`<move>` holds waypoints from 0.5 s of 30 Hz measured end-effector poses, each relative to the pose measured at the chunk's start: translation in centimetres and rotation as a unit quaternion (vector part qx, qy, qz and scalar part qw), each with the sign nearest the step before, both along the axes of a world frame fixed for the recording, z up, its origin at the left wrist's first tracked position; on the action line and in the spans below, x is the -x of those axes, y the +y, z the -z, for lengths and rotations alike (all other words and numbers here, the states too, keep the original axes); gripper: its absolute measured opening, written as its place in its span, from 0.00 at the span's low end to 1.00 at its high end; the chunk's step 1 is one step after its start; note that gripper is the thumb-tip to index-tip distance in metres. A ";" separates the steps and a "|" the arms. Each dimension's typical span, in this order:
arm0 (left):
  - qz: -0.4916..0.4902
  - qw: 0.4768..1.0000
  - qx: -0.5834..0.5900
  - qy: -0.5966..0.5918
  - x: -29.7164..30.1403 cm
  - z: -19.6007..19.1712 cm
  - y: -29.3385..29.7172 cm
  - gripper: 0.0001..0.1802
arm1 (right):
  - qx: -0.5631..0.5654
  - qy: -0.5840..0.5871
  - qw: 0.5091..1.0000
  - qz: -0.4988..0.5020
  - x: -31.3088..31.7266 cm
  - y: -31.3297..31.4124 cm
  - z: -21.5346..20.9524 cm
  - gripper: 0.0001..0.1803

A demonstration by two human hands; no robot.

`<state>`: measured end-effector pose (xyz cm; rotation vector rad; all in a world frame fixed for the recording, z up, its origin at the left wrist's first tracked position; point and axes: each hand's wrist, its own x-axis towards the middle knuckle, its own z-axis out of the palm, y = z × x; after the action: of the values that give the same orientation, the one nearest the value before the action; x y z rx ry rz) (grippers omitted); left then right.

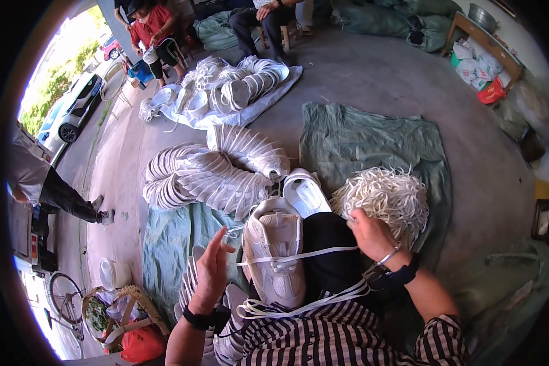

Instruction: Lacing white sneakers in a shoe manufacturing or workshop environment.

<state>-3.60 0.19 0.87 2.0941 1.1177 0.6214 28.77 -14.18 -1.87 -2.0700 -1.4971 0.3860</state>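
A white sneaker (276, 262) lies on my lap, its tongue toward the far side. One white shoelace (323, 251) runs across it, pulled out to the right, where my right hand (375, 235) pinches its end. Left of the shoe, my left hand (210, 268) is raised with fingers stretched out, close to the lace's other side. More loose laces (305, 310) hang over my lap to my right wrist. Just beyond the sneaker sits another white shoe (306, 193). A heap of white laces (387, 198) lies past my right hand.
Rows of nested white shoes (216, 174) lie on a green sheet (186, 244). Farther off, more shoes rest on a white sheet (250, 113), near seated people. A basket (143, 305) and white bucket (114, 274) stand at left; a person (49, 177) walks there.
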 end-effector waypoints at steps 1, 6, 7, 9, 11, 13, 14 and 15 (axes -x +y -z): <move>0.000 1.000 -0.002 0.002 -0.8 -0.1 -0.7 0.20 | -0.055 0.013 0.998 -0.013 1.4 0.8 -0.4 0.08; 0.053 0.985 0.102 -0.132 -2.1 0.9 -2.1 0.12 | -0.164 0.063 0.973 -0.150 6.3 2.6 -1.2 0.04; 0.046 0.979 0.147 -0.137 -2.0 1.0 -2.3 0.10 | -0.142 0.063 0.973 -0.172 6.7 2.4 -0.4 0.03; 0.027 0.972 0.215 -0.093 -2.1 -0.2 -3.1 0.08 | -0.150 0.107 0.970 -0.158 7.2 1.8 0.4 0.05; 0.007 0.958 0.283 -0.050 -2.1 -0.3 -3.4 0.07 | -0.014 0.227 0.968 -0.105 7.3 1.3 0.5 0.05; 0.065 0.975 0.211 -0.020 -1.6 0.3 -3.4 0.08 | -0.025 0.303 0.948 -0.092 7.4 1.2 0.7 0.04; 0.065 0.975 0.212 -0.020 -1.6 0.4 -3.4 0.08 | -0.028 0.305 0.947 -0.097 7.3 1.2 0.4 0.03; 0.066 0.973 0.219 -0.031 -1.6 0.6 -3.3 0.08 | -0.032 0.306 0.946 -0.101 7.4 1.4 0.2 0.02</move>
<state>-2.03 -3.13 0.29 1.7381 0.9684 0.3355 21.40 -12.83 -2.10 -1.5376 -1.3035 0.9480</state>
